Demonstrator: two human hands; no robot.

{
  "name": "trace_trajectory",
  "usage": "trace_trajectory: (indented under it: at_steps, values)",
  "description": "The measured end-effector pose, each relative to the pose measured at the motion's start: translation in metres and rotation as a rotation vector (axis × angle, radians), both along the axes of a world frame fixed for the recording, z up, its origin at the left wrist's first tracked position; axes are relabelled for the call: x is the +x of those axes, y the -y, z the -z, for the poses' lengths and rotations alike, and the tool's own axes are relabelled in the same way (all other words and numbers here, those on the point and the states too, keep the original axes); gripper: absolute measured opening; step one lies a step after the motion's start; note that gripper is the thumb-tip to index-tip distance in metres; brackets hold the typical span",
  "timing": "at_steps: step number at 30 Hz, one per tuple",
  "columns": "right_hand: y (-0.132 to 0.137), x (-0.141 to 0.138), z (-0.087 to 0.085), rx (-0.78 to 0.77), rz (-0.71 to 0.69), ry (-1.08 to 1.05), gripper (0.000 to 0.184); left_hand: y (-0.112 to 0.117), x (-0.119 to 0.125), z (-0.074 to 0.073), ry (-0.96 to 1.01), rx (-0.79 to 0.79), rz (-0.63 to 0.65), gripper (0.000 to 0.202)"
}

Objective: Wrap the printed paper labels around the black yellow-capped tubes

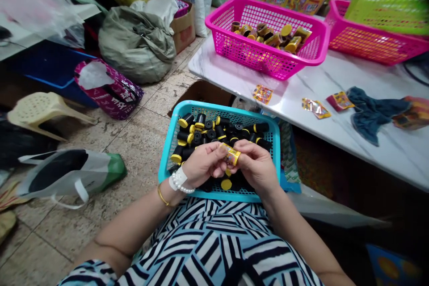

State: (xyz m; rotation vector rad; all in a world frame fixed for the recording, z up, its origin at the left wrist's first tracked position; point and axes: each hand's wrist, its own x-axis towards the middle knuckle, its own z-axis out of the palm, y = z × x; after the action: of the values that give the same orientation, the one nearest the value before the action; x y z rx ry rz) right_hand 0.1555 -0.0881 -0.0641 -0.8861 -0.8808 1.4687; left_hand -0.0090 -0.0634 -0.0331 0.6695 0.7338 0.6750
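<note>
Between the fingers of my left hand (208, 163) and my right hand (256, 165) is a small canister (232, 155) in a shiny yellow printed wrapper. Both hands pinch it, one at each end, above a turquoise basket (164, 152) that rests at my lap. Many black canisters (210, 134) with yellow caps lie jumbled in this basket, some upright and some on their sides. My forearms and fingers hide part of the pile. A pearl bracelet, a white band and a gold bangle circle my left wrist.
On the marble-patterned table (228, 71) a pink basket (268, 69) holds wrapped canisters (275, 38). Loose printed wrappers (263, 94) and a blue cloth (372, 111) lie nearby. Another pink basket (375, 49) stands right. Bags, a sack (137, 44) and a stool (47, 105) crowd the left floor.
</note>
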Motion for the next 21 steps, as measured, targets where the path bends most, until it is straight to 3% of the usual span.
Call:
trace_trajectory:
  at_steps: [5, 9, 15, 18, 21]
  values:
    - [0.006, -0.005, 0.003, 0.080, 0.021, 0.123, 0.015, 0.005, 0.006, 0.005, -0.068, 0.017, -0.096, 0.050]
    - [0.007, -0.003, 0.005, 0.211, 0.098, 0.250, 0.014, 0.006, 0.009, 0.004, 0.070, -0.081, -0.099, 0.048]
    - [0.005, -0.009, 0.000, 0.220, 0.089, 0.336, 0.020, 0.010, 0.011, 0.007, 0.020, -0.073, -0.138, 0.048]
    - [0.003, -0.013, -0.003, 0.307, 0.156, 0.474, 0.007, 0.010, 0.015, 0.012, -0.007, -0.092, -0.140, 0.054]
    - [-0.007, -0.016, -0.006, 0.338, 0.180, 0.464, 0.004, 0.002, 0.017, 0.011, 0.043, -0.049, -0.146, 0.057]
